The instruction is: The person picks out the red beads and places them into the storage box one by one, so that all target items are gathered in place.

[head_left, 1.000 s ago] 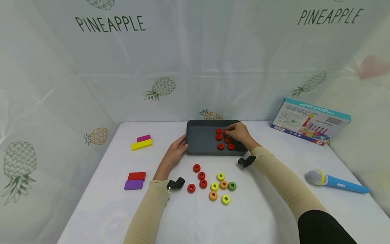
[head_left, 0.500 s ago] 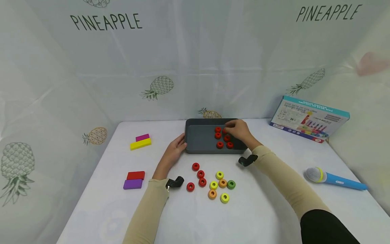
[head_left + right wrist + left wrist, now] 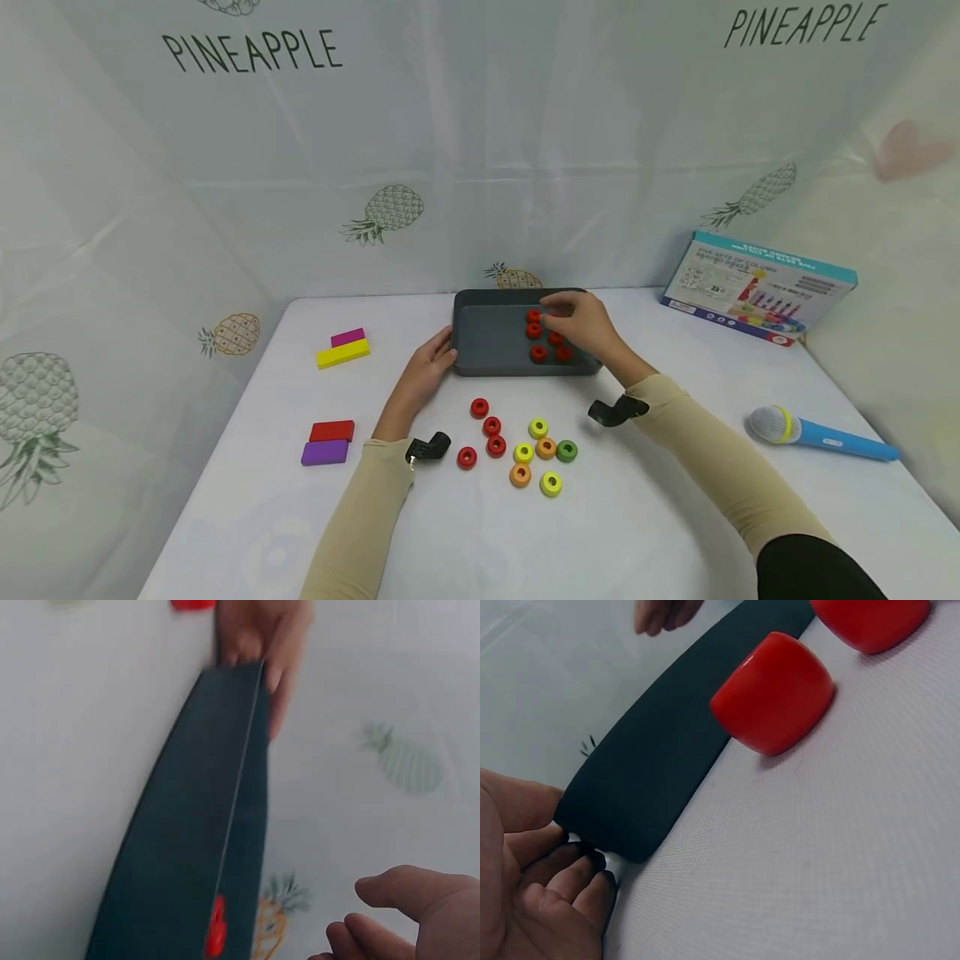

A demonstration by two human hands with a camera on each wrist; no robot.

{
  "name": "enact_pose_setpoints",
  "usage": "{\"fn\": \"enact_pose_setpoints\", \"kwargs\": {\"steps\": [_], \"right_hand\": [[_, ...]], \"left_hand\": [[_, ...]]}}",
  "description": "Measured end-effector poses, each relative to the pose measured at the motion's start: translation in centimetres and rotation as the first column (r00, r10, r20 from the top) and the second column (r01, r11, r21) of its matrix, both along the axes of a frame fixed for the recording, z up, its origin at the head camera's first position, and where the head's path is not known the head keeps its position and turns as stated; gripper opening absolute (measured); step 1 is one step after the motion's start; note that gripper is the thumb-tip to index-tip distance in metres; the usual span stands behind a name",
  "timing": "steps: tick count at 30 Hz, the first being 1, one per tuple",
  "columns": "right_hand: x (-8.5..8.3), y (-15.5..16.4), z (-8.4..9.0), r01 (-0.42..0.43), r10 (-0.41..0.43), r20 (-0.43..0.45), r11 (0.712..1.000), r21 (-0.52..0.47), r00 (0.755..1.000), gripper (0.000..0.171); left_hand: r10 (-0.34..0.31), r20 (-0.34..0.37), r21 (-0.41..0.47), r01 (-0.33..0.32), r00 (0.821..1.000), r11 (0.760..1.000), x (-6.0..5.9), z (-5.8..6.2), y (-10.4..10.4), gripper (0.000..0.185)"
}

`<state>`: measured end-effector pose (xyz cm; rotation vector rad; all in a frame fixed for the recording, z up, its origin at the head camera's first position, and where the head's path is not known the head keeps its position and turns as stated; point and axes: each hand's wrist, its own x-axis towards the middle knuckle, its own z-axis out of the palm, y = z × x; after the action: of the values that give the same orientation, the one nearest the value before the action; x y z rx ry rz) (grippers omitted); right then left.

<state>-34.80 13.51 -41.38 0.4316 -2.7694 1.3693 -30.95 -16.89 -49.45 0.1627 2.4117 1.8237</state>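
Observation:
A dark grey tray [image 3: 487, 333] lies at the back of the table, with several red ring beads [image 3: 533, 331] in its right half. My left hand [image 3: 423, 371] holds the tray's left end; the left wrist view shows the thumb at the rim and the other fingers against the end wall. Over the tray's right part is my right hand [image 3: 588, 325], thumb and fingers parted with nothing between them. It partly hides a bead below. In the right wrist view this hand [image 3: 412, 915] appears beside the tray wall [image 3: 180, 795].
In front of the tray lie loose red beads [image 3: 491, 426], plus yellow [image 3: 551, 484], orange [image 3: 520, 475] and one green bead [image 3: 567, 451]. Coloured blocks [image 3: 327, 442] lie left. At right are a blue toy microphone [image 3: 832, 435] and a printed box [image 3: 757, 287].
My right hand has let go of a red bead in the tray's back right and risen slightly, its thumb and fingers spreading. My left hand stays at the tray's left end.

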Motion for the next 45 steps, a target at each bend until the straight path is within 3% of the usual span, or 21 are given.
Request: {"fn": "enact_pose_setpoints", "kwargs": {"steps": [11,21,32,45], "right_hand": [[5.7,-2.6,0.5,-0.186,0.183,-0.06,0.982,-0.039,0.981,0.033],[8.8,-4.3,-1.9,-0.305,0.306,0.018,0.951,-0.046,0.952,0.03],[10.6,-5.9,-3.6,-0.337,0.338,0.102,0.941,-0.029,0.935,0.025],[10.7,-6.4,-5.0,-0.362,0.354,0.135,0.931,0.043,0.926,0.018]], "left_hand": [[0.0,-0.002,0.023,0.0,1.0,1.0,0.1,0.3,0.1,0.058],[0.002,-0.008,0.013,-0.002,1.0,1.0,0.1,0.2,0.1,0.058],[0.016,-0.018,0.011,-0.015,1.0,1.0,-0.1,0.2,0.1,0.057],[-0.001,-0.011,0.02,0.001,1.0,1.0,0.2,0.2,0.1,0.058]]}}
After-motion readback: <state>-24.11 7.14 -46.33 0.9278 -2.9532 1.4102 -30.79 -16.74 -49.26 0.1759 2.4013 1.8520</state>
